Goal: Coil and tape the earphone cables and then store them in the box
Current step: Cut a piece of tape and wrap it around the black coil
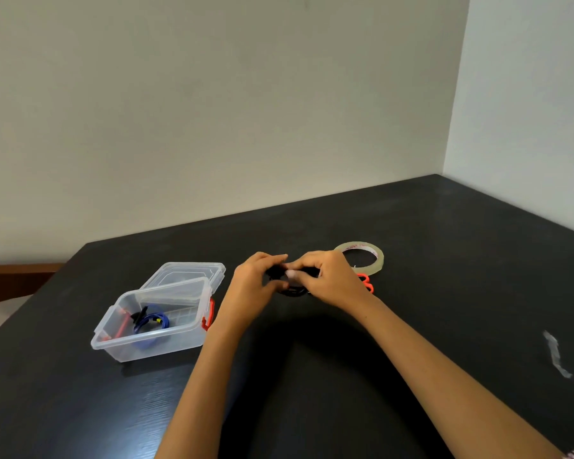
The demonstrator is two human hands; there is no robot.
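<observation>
Both hands meet just right of the box [179, 339], left hand [256, 283] and right hand [328, 279] each pinching the coiled black cable [292, 292] with a pale bit of tape [292, 274] between them, the tape roll [376, 260] sits farther right of the box, and a blue cable [151, 321] lies coiled inside it
</observation>
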